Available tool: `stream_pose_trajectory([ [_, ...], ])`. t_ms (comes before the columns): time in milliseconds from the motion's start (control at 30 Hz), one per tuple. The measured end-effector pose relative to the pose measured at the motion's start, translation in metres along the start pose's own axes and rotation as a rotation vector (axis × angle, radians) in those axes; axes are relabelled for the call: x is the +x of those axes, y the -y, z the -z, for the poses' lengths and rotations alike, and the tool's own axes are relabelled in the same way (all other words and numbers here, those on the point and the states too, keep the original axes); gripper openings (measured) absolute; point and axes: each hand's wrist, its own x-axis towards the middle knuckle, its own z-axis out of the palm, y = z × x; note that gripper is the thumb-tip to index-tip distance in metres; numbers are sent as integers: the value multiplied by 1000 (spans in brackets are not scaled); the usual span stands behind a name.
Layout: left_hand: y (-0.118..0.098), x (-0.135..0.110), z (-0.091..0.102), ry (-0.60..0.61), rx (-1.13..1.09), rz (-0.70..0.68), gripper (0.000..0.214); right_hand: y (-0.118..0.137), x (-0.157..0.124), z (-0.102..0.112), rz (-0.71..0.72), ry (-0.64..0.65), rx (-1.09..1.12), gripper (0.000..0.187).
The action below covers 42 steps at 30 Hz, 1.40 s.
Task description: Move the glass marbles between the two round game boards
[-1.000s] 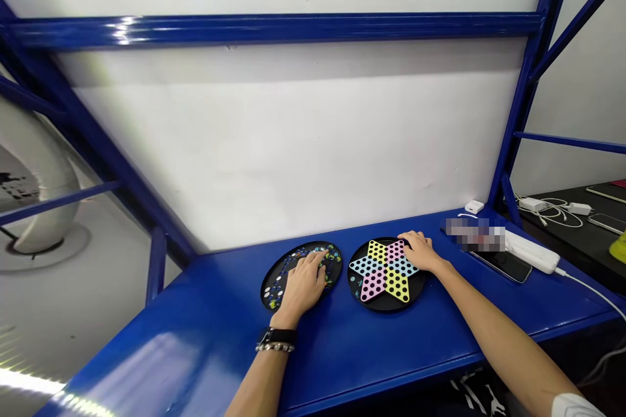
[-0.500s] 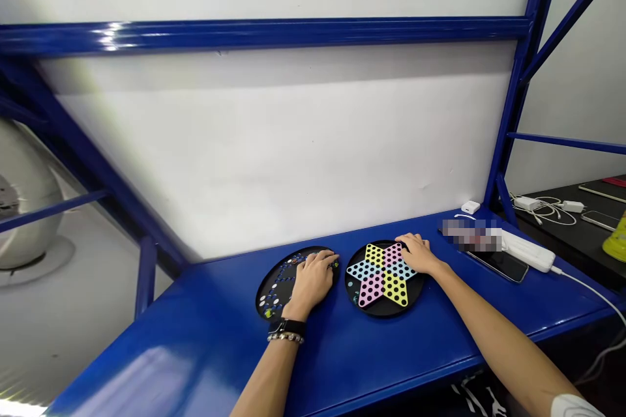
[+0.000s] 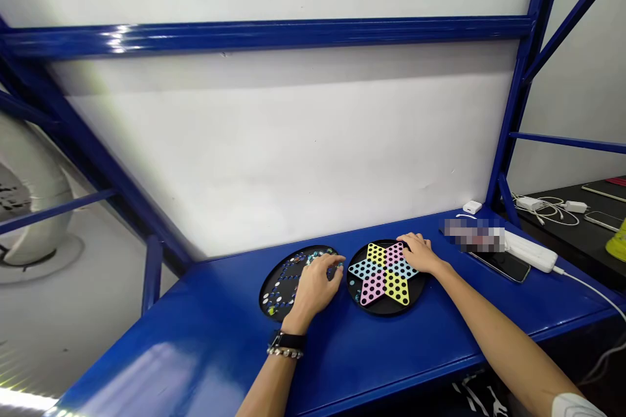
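Two round black trays lie side by side on a blue shelf (image 3: 205,339). The left tray (image 3: 280,280) holds several small coloured marbles. My left hand (image 3: 315,287) lies over its right half, fingers curled down among the marbles; what they pinch is hidden. The right tray carries a star-shaped Chinese checkers board (image 3: 384,272) in yellow, pink and pale blue with empty black holes. My right hand (image 3: 420,253) rests on that board's far right rim, fingers bent over the edge.
A phone (image 3: 501,265) and a white power strip (image 3: 531,251) lie right of the board, with a small white charger (image 3: 472,207) at the wall. Blue rack beams frame the white wall. A dark table (image 3: 581,228) with cables and phones stands at the far right.
My left hand has slid rightward across the marble tray toward the board, uncovering the tray's left side. My right hand has stayed on the board's rim.
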Motion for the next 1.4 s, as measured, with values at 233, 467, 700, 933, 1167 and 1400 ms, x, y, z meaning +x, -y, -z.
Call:
stream_pose_trajectory([
  [233,5,-2,0,65,-46,-84,33,-1,0,-1,-5,0,-5,47],
  [467,66,-5,24,-56,290,315,51,-1,0,-1,3,3,0,46],
  [700,74,-3,12,105,277,277,51,0,0,0,-7,9,-6,47],
  [933,74,-1,5,97,240,243,46,2,-1,2,-9,23,-24,47],
  [1167,84,20,4,118,155,275,51,3,-1,2,-14,12,-30,48],
  [1400,78,50,-2,186,97,278,42,2,-2,1,-4,7,1,48],
])
